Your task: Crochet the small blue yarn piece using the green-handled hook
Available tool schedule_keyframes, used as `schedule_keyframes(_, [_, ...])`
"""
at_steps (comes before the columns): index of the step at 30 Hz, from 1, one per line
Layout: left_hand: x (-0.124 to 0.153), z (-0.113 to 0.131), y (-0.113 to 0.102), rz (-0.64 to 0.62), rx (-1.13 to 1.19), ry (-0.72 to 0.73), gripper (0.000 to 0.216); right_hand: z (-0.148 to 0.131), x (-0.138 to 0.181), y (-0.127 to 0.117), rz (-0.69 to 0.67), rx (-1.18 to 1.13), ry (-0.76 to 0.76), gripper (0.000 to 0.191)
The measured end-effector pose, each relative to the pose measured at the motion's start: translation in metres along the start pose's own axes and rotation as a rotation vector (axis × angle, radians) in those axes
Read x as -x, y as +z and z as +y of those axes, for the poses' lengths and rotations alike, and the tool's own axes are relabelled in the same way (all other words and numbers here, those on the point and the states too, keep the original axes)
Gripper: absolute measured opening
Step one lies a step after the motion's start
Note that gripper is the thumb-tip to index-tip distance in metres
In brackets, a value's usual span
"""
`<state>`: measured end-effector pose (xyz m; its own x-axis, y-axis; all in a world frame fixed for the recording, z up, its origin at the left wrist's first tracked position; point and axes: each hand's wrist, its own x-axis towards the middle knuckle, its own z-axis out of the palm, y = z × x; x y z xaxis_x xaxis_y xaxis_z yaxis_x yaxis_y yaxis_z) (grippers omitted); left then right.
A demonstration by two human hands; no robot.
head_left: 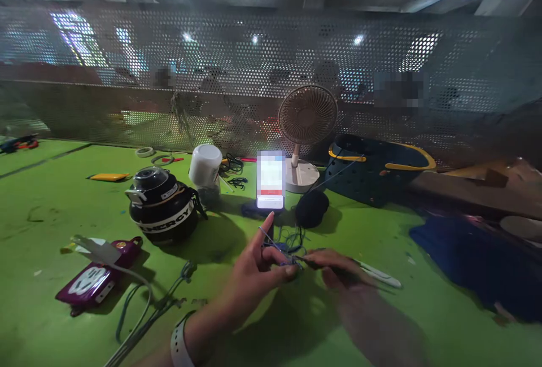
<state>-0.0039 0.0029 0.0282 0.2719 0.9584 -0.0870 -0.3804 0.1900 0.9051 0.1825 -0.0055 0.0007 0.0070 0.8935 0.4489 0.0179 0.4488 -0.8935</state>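
My left hand (249, 276) pinches a small piece of bluish crochet work (293, 264) between thumb and fingers. Its index finger points up, with a strand of blue yarn (271, 241) running over it. My right hand (336, 271), partly blurred, holds a crochet hook (379, 275) whose white handle sticks out to the right. The hook's tip meets the work at my left fingertips, and its exact place in the stitches cannot be made out. Loose yarn loops lie just behind the hands. A lit phone (270, 200) stands upright beyond them, beside a dark round ball of yarn (312, 209).
A desk fan (308, 116) and a dark basket with yellow trim (359, 178) stand at the back. On the left are a black round container (163, 214), a white jar (205, 164) and a purple power strip (99, 276) with cables. Dark blue cloth (474, 265) lies right.
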Motion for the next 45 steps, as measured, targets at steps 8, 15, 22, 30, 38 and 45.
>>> schedule_keyframes(8, [-0.001,-0.007,0.001,-0.028,0.067,0.005,0.108,-0.020,-0.005,0.007,-0.066,0.176,-0.243,0.016])
schedule_keyframes(15, [-0.002,-0.008,-0.001,-0.058,0.107,-0.033,0.112,-0.011,-0.002,0.003,-0.074,0.169,-0.180,0.015])
schedule_keyframes(22, [0.004,-0.004,0.005,0.078,-0.224,0.138,0.116,-0.005,-0.006,-0.003,-0.122,0.544,-0.442,0.015])
schedule_keyframes(30, [0.008,-0.012,0.007,-0.044,-0.071,0.104,0.116,-0.010,-0.001,-0.012,-0.208,0.797,-0.722,0.032])
schedule_keyframes(38, [0.007,0.001,0.005,-0.010,-0.165,0.057,0.119,-0.016,-0.012,-0.009,-0.201,0.388,-0.369,0.023])
schedule_keyframes(45, [0.009,-0.005,0.009,0.003,-0.148,0.095,0.117,-0.012,-0.003,-0.016,-0.264,0.807,-0.725,0.044])
